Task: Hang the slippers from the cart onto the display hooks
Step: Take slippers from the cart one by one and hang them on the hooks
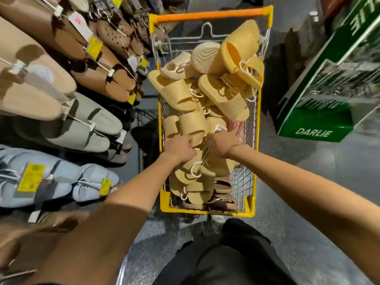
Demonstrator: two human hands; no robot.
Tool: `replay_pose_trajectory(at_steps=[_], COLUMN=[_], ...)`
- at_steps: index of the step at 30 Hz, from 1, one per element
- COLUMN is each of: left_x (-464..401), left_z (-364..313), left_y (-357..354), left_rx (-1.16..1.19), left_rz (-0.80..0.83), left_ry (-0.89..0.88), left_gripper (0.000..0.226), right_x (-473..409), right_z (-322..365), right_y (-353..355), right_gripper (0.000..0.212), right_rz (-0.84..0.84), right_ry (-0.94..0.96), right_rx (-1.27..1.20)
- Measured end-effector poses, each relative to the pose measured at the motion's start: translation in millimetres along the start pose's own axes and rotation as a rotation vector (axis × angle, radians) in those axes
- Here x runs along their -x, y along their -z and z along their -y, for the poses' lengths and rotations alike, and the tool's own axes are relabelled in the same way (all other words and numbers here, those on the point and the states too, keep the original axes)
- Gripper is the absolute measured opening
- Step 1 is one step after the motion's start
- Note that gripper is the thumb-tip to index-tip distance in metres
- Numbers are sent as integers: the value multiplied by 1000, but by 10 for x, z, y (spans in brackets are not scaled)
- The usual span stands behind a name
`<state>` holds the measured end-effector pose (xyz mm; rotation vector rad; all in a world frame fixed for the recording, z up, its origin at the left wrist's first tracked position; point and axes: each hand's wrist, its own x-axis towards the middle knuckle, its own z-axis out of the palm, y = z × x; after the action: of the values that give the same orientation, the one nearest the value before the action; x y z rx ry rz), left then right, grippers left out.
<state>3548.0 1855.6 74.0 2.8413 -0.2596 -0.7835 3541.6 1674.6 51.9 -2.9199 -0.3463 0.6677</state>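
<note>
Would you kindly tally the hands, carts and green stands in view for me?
Hands: 2, left hand and right hand, both gripping slippers
Cart: 1
Green stand: 1
Total: 4

One cart [207,210], two hands [178,146] [223,145], one green display box [320,112] (slippers [181,93] too heaped to count).

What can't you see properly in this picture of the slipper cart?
- Head view: what the left hand and right hand grip; their own backs hide the fingers.
- Lower layers of the yellow wire cart, buried under tan foam slippers.
- Yellow price tags on the hanging blue slippers: blurred, unreadable.
- Green Darlie box: cut off at the right edge.
</note>
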Motion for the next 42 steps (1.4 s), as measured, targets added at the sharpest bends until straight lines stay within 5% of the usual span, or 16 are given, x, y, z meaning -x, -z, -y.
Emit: replay_pose_trajectory(at_steps=[4,7,11,15,27,34,37,42], left_x=[136,227,366,450,940,1679,2034,2512], left_z=[-21,2,1,5,171,525,741,945], left_y=[-120,-339,-533,-396,718,1309,1571,1977], left_rx=[39,78,500,695,94,-94,-34,96], left_rz=[-58,71,222,117,-104,-329,-408,-611], left_ry=[132,221,338,365,120,-97,-159,-219], left_gripper=[53,73,34,24,44,23,20,18], right_x=[-8,-19,0,47,322,509,547,706], right_z=[73,75,74,89,602,1018,1229,1673], right_y=[-144,-158,-140,-75,518,1195,1485,1784], right_gripper=[43,42,36,32,46,87,96,58], right_rz=[-32,-19,0,-24,-216,137,126,143], right_ry=[-17,-60,-104,-124,136,384,400,415], right_rx=[-54,-128,-167,-242,-359,-512,-673,-1084])
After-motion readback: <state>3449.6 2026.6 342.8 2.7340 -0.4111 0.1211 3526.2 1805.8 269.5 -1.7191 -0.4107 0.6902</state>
